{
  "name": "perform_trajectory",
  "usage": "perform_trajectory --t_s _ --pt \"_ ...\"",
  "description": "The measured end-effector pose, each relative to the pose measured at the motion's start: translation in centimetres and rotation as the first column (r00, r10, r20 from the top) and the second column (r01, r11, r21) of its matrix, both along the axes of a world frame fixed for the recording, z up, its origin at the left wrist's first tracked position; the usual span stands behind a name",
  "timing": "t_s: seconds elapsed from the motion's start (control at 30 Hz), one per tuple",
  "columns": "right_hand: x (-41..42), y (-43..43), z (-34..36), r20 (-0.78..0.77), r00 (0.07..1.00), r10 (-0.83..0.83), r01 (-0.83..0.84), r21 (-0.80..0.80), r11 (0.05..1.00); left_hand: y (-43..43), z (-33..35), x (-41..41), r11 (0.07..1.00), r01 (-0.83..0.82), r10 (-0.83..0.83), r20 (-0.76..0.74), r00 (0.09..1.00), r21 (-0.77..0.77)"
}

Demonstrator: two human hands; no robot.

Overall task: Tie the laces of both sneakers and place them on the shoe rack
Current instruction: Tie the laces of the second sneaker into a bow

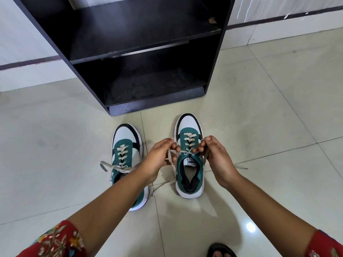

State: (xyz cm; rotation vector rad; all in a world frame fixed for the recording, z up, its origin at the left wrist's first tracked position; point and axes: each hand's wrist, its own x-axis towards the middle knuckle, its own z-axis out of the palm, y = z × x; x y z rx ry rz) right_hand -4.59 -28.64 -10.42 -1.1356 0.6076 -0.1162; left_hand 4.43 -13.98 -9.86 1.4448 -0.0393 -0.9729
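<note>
Two green, white and black sneakers stand on the tiled floor, toes pointing at the rack. The right sneaker sits between my hands. My left hand pinches its left lace end, and my right hand pinches its right lace end, both pulled out to the sides. The left sneaker stands beside my left forearm, which hides its heel; its laces lie loose and untied. The black shoe rack stands just beyond the toes, its shelves bare.
Pale glossy floor tiles spread to both sides. A white wall with a dark skirting line runs behind the rack. A foot in a dark sandal shows at the bottom edge.
</note>
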Motion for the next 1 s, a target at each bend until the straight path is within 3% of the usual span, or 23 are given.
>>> perform_trajectory --t_s 0.17,0.33,0.47,0.73,0.83,1.0 --pt "0.3 -0.3 -0.3 -0.038 0.999 0.014 -0.015 -0.032 0.999 -0.2 -1.3 0.2 0.989 0.026 -0.047 0.138 0.989 0.146" --pt "0.0 -0.4 -0.3 -0.037 0.999 0.013 -0.014 -0.034 0.999 -0.4 -1.4 0.3 0.988 0.065 -0.082 0.117 0.990 0.141" --pt "0.1 -0.2 -0.1 -0.061 0.996 0.072 -0.081 -0.154 0.985 -0.1 -0.4 0.5 0.988 0.111 -0.130 0.207 0.970 0.104" --pt "0.3 0.2 0.4 -0.048 0.987 0.152 -0.158 -0.184 0.970 -0.5 0.5 0.0 0.974 0.223 -0.220 0.355 0.909 0.033" --pt "0.5 0.1 0.6 -0.048 0.991 0.125 -0.130 -0.130 0.983 -0.9 0.8 -0.1 0.958 0.285 -0.275 0.390 0.879 0.035" --pt "0.6 -0.1 0.2 0.000 0.986 0.166 -0.165 -0.111 0.980 -1.8 1.3 0.0 0.935 0.355 -0.337 0.310 0.889 -0.002"
